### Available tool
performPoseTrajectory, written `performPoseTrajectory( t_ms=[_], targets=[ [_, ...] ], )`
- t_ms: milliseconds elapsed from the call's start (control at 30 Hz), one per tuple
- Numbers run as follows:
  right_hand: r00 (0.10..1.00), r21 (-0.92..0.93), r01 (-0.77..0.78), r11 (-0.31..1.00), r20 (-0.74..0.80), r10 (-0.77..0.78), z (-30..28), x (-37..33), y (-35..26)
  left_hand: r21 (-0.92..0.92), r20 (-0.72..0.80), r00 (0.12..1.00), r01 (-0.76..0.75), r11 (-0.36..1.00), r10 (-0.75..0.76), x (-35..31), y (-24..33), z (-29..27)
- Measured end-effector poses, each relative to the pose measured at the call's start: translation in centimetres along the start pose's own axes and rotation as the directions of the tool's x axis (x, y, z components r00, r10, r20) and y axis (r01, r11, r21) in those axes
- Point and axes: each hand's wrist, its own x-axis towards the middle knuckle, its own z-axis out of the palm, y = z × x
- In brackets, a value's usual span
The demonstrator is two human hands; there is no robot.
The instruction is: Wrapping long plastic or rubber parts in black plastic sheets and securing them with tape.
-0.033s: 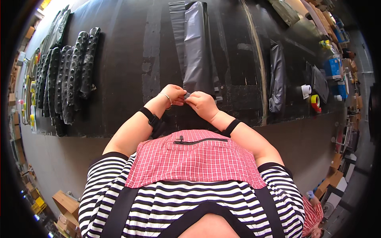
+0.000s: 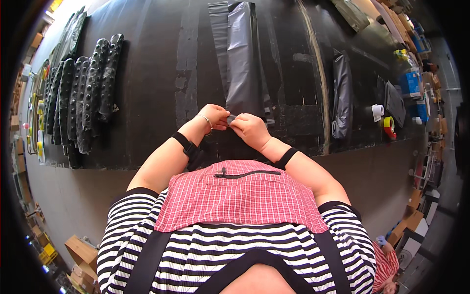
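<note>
Both hands meet at the near end of a long grey plastic bag [image 2: 242,59] that lies lengthwise on the black table [image 2: 147,59], running away from the person. The left hand [image 2: 214,116] has its fingers curled and pinched on the bag's near edge; the right hand [image 2: 249,130] pinches the same edge just beside it, fingertips nearly touching those of the left. Each grip is narrow and closed on the thin film; whether anything small sits between the fingertips is too small to tell.

Judged step: working the near end of the bag, either folding or closing it. The bag's body looks flat and smooth, so the work seems confined to this end. The next move likely calls for keeping both pinches even so the film does not skew, and for holding the edge straight across the bag's width.

Outward: a second dark bag [image 2: 341,98] lies to the right, well apart. Farther right stand a white roll [image 2: 377,110] and a yellow and red tape roll [image 2: 389,123]. At far left lies a row of black bubble-textured sleeves [image 2: 88,93], overlapping one another.
</note>
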Motion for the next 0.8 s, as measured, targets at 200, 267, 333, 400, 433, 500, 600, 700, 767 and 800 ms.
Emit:
performPoseTrajectory(
  t_ms=[200, 267, 333, 400, 433, 500, 600, 700, 767, 800],
  targets=[
    [0.955, 0.206, -0.294, 0.933, 0.09, 0.281, -4.1, -7.7, -1.5, 0.034, -0.018, 1.0, -0.01, 0.999, 0.011, 1.2, -1.5, -1.2],
    [0.793, 0.125, -0.604, 0.787, 0.189, 0.579, -5.3, -16.3, -0.8, 0.083, -0.004, 1.0, -0.019, 0.996, 0.02, 0.9, -1.0, -1.7],
    [0.364, 0.041, -0.919, 0.391, 0.467, 0.806, -4.6, -35.0, 3.5, 0.223, 0.095, 0.995, -0.035, 0.974, 0.014, 0.4, 1.6, -0.2],
    [0.217, -0.316, -0.861, 0.399, 0.481, 0.849, -4.9, -42.8, 0.7, 0.515, -0.021, 0.96, -0.227, 0.826, 0.277, -0.1, 2.2, -2.2],
    [0.08, -0.634, -0.686, 0.356, 0.421, 0.904, -5.5, -44.2, 0.3, 0.768, -0.025, 0.84, -0.331, 0.549, 0.542, -0.3, 2.8, -2.6],
    [0.091, -0.476, -0.743, 0.471, 0.625, 0.776, -7.8, -43.1, 2.0, 0.829, 0.312, 0.449, -0.559, -0.009, 0.837, -0.5, 4.8, -2.4],
    [0.216, -0.572, -0.638, 0.515, 0.509, 0.833, -9.2, -26.1, 2.2, 0.805, 0.584, 0.506, -0.464, -0.371, 0.635, 0.1, 5.6, -2.8],
    [0.766, -0.23, -0.549, 0.803, 0.245, 0.594, -9.8, -14.0, 4.0, 0.722, 0.686, 0.514, -0.4, -0.564, 0.515, 1.6, 5.7, -2.7],
    [0.929, -0.124, -0.37, 0.921, -0.059, 0.366, -9.6, -7.2, 3.8, 0.647, 0.761, 0.414, -0.427, -0.632, 0.499, 1.7, 5.7, -3.0],
    [0.977, -0.159, -0.189, 0.969, -0.131, 0.169, -9.2, -4.7, 4.7, 0.611, 0.792, 0.327, -0.409, -0.678, 0.516, 2.1, 5.4, -3.0]
  ],
)
